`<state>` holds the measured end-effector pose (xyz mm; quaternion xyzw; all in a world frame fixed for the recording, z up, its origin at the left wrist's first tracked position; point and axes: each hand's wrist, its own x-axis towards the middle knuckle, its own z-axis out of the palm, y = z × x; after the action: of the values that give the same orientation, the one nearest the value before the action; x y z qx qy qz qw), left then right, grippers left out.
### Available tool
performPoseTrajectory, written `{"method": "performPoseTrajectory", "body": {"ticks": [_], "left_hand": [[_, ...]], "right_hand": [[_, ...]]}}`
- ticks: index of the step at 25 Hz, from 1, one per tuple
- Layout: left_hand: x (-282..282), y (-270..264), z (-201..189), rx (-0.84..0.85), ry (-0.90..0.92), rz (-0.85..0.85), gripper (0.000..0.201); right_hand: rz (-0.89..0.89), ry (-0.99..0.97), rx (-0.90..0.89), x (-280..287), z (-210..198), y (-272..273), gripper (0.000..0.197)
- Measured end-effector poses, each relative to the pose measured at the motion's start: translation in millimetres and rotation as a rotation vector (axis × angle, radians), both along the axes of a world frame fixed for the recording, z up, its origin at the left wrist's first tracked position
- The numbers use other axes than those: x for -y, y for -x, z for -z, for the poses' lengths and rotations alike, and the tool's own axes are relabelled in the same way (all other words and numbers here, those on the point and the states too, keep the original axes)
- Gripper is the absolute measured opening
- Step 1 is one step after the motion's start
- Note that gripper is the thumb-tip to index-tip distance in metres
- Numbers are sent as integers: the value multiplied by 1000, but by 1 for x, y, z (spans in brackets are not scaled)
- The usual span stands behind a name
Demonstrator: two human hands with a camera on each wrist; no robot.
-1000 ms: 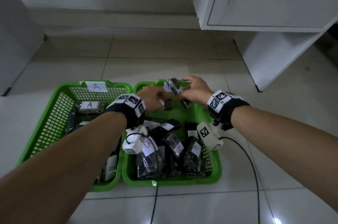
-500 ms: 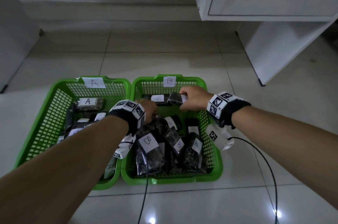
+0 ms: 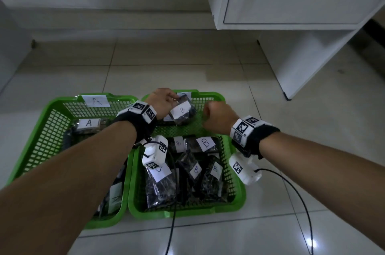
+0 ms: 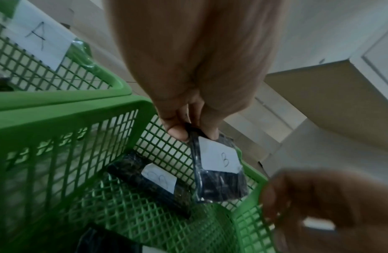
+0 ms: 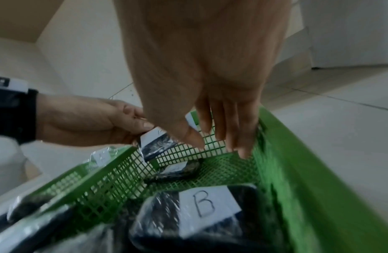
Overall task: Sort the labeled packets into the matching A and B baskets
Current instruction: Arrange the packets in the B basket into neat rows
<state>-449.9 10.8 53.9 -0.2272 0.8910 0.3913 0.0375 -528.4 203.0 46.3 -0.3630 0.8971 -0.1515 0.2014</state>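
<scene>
Two green mesh baskets stand side by side on the floor, basket A [image 3: 52, 109] on the left and basket B [image 3: 214, 96] on the right. My left hand [image 3: 174, 99] pinches the top edge of a dark packet labeled B [image 3: 183, 113] between thumb and fingers, and the packet hangs over the back of basket B. The left wrist view shows the same pinch [image 4: 195, 135] on that packet [image 4: 219, 172]. My right hand [image 3: 216, 117] hovers just to the right with loose fingers [image 5: 230, 137] that hold nothing. Another B packet [image 4: 149, 184] lies flat on the basket floor below.
Several B packets [image 3: 205, 143] fill the front of basket B, and A packets [image 3: 88, 124] lie in basket A. A white cabinet [image 3: 302, 4] stands at the back right. A black cable [image 3: 291, 188] runs over the tiles near the right forearm.
My right hand has let go of the packet it held at the basket's back and has drawn to the right. My left hand has come up and forward with a B packet.
</scene>
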Motion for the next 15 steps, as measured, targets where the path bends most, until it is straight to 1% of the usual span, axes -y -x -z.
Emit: {"method": "performPoseTrajectory", "body": {"ticks": [1,2,3,4,5,7,8,10,11,12,14,15], "left_hand": [[-4,3,0,-2,3,-7,21],[-7,3,0,0,5,-7,20],[-8,4,0,-5,-1,-5,17],[-11,6,0,-14,-30,-7,16],[-11,6,1,-26,-80,-15,15],[-12,7,3,-39,-162,-9,15],[-11,7,5,-44,-195,-9,15],[-10,9,10,-50,-215,-36,16],[-10,11,13,-25,-149,-32,19],[-10,12,14,45,-22,18,23],[-15,12,18,256,220,186,31],[-18,10,20,349,292,266,32]], "right_hand": [[-19,111,-156,0,-3,2,23],[-104,186,-270,0,-4,3,34],[-211,220,-336,1,-4,3,46],[-301,223,-365,2,-5,4,55],[-354,185,-372,4,-3,6,62],[-402,74,-393,6,-2,8,72],[-422,28,-408,7,0,9,73],[-430,-43,-441,9,2,12,63],[-417,-94,-444,9,3,15,55],[-390,-149,-438,10,3,18,47],[-352,-284,-419,12,2,22,35],[-348,-341,-416,15,0,23,30]]}}
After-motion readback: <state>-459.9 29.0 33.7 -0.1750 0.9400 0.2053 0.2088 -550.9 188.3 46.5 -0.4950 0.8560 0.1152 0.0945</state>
